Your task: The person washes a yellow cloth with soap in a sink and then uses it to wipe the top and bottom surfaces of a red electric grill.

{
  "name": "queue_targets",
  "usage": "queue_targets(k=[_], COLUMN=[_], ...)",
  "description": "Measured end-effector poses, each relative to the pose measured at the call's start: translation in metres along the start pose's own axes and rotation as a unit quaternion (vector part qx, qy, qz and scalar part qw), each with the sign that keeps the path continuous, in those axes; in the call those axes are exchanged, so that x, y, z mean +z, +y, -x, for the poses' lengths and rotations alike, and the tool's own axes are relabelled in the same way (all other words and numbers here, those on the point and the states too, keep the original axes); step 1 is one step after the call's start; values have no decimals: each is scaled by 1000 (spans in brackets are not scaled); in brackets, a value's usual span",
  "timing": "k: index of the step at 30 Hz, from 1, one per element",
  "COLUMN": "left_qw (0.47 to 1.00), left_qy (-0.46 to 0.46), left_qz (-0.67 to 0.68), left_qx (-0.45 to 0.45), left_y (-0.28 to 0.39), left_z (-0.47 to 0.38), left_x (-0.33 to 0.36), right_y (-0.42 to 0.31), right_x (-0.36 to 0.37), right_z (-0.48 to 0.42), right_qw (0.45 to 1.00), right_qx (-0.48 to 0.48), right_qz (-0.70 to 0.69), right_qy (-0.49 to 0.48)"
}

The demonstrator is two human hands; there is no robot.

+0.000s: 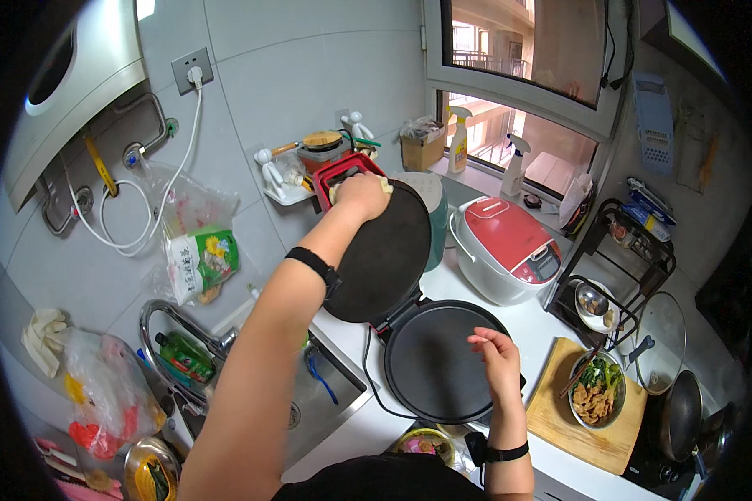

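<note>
An electric griddle stands unfolded on the white counter, its round dark upper plate (382, 263) tilted up and its round lower plate (435, 376) lying flat. My left hand (363, 195) reaches across to the top of the raised plate, by the red handle part (335, 168). Bunched under its fingers is a pale yellow cloth or sponge (386, 185), mostly hidden. Over the right side of the lower plate hovers my right hand (500, 360), fingers loosely curled, with nothing visible in it. Both plates look bare.
A red-and-white rice cooker (507, 247) stands behind the griddle. At right, a bowl of meat and greens (595, 391) with chopsticks rests on a wooden cutting board (548, 407). The sink (323, 407) and faucet (156, 307) are at left. A black cord (368, 376) runs beside the griddle.
</note>
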State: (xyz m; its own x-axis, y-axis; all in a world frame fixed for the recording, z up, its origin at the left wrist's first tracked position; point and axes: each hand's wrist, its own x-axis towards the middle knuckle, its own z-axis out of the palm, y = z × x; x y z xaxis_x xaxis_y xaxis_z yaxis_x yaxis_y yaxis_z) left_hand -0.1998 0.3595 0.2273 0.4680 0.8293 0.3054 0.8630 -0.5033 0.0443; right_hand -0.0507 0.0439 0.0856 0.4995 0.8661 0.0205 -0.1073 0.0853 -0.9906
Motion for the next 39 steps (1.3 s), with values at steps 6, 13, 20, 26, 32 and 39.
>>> queue_targets(k=[6, 13, 20, 26, 32, 39], left_qw=[998, 933, 948, 950, 917, 942], left_qy=[9, 170, 80, 148, 132, 202], left_qz=[-34, -275, -298, -249, -187, -192], left_qx=[58, 159, 81, 118, 327, 188], left_y=[-5, -59, -39, -6, 40, 46], left_z=[13, 71, 114, 48, 6, -35], left_x=[-2, 31, 50, 89, 90, 84], right_y=[8, 26, 43, 45, 51, 58], right_x=[13, 2, 4, -11, -47, -61], right_z=[7, 11, 27, 39, 52, 54], right_qw=[999, 1000, 1000, 999, 995, 989], right_qx=[12, 4, 8, 20, 26, 45], right_qz=[35, -6, 8, 38, 22, 5], right_qy=[-17, -23, -23, 24, 95, 138])
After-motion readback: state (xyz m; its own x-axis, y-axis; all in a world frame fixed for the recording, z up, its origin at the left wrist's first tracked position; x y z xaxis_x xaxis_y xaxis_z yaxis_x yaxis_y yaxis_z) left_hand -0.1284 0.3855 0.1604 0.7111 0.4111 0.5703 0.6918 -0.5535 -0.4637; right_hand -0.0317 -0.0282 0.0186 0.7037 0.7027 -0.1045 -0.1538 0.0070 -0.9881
